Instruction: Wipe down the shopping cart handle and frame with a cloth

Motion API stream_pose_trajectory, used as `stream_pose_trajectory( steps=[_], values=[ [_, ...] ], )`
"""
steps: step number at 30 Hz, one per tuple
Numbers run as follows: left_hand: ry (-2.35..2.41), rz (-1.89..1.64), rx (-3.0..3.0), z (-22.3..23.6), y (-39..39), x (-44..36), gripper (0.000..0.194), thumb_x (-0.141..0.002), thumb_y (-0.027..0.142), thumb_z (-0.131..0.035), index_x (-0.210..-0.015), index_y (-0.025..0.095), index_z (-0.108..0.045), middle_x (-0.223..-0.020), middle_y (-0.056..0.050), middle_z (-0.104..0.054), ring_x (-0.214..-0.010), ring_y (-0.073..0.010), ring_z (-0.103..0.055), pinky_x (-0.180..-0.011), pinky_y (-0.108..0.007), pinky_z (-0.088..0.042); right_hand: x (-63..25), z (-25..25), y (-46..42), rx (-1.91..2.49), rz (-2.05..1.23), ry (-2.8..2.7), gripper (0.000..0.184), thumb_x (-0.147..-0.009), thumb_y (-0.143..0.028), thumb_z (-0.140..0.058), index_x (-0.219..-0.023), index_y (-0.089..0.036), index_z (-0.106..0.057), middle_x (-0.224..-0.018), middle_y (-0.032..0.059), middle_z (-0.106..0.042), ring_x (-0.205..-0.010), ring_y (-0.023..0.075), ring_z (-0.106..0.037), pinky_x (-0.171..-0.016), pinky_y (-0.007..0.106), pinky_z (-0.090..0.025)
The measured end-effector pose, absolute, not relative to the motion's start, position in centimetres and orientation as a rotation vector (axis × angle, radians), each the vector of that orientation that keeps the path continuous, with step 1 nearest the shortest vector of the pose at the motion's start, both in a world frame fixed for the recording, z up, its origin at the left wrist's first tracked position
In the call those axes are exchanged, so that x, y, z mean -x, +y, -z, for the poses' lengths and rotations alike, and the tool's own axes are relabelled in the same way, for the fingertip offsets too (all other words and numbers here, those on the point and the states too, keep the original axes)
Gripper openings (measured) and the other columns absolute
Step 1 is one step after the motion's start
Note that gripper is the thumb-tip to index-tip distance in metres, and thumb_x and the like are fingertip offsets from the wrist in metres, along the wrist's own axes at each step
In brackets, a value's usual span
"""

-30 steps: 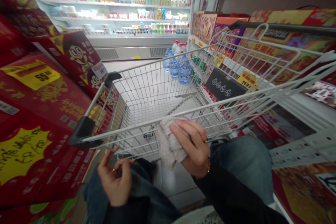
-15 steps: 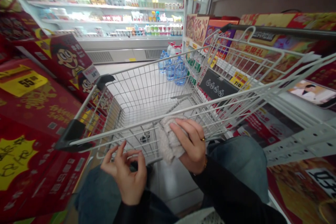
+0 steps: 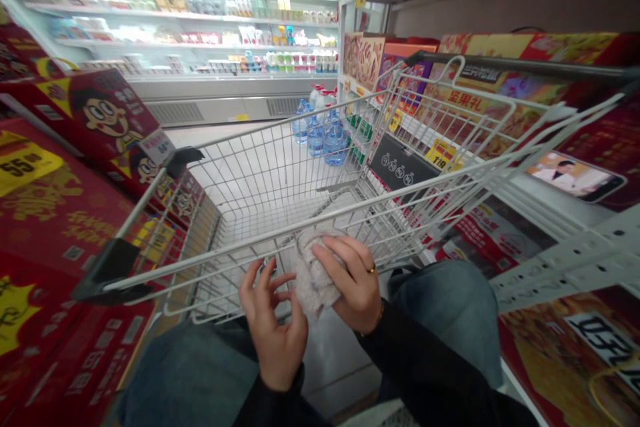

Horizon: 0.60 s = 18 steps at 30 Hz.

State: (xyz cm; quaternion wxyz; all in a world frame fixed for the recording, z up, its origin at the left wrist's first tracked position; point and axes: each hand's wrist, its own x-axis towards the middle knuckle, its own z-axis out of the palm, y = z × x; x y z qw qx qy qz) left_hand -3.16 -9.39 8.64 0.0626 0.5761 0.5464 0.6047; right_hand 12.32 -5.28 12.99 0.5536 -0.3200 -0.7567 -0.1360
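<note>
- Over the shopping cart's near rail: right hand, fingers curled narrowly around a grey terry cloth, keeping it bunched.
- Beside it: left hand, fingers spread wide and slightly curved, just clear of the cloth, holding nothing.
- Alongside, left: red gift boxes, stacked in a display.
- Beyond the wire basket: bottled water, standing grouped on the floor.
- Farthest: refrigerated shelves, stocked with packaged goods.

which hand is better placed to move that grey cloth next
Probably the right hand: it already curls over the fuzzy grey cloth at the shopping cart's rail. The left hand is open beside the cloth and does not appear to hold it.
</note>
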Motion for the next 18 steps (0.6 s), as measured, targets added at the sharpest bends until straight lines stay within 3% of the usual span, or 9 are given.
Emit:
stream_pose_trajectory(
  steps=[5,13,18],
  values=[
    [1.673,-1.813,-1.618,-7.8,-8.7,4.3,0.043,-0.091,0.026,-0.067,-0.132,0.020,-0.057,-0.136,-0.012,-0.055,-0.083,-0.0108,-0.067,-0.067,-0.022,-0.059,-13.4,-13.6,-4.9,0.774,0.345,-1.714,0.050,-0.098,-0.014,-0.051,-0.147,-0.018,-0.058,-0.137,0.0119,-0.067,-0.131,0.0271,-0.059,-0.113,0.046,-0.056],
    [1.718,-1.751,-1.605,-7.5,-8.5,5.0,0.044,-0.092,0.031,-0.067,-0.132,0.021,-0.054,-0.133,-0.011,-0.059,-0.076,-0.0094,-0.066,-0.065,-0.023,-0.059,-13.8,-12.3,-5.1,0.799,0.319,-1.758,0.045,-0.100,-0.014,-0.050,-0.144,-0.017,-0.060,-0.131,0.0122,-0.070,-0.127,0.0264,-0.061,-0.108,0.045,-0.058],
    [1.741,-1.744,-1.622,-7.6,-8.6,5.2,0.041,-0.092,0.031,-0.067,-0.130,0.020,-0.057,-0.131,-0.011,-0.060,-0.073,-0.0098,-0.067,-0.062,-0.023,-0.060,-16.3,-13.6,-4.1,0.887,0.424,-1.511,0.042,-0.098,-0.020,-0.061,-0.140,-0.020,-0.063,-0.126,0.0126,-0.070,-0.120,0.0279,-0.066,-0.104,0.048,-0.058]
  ],
)
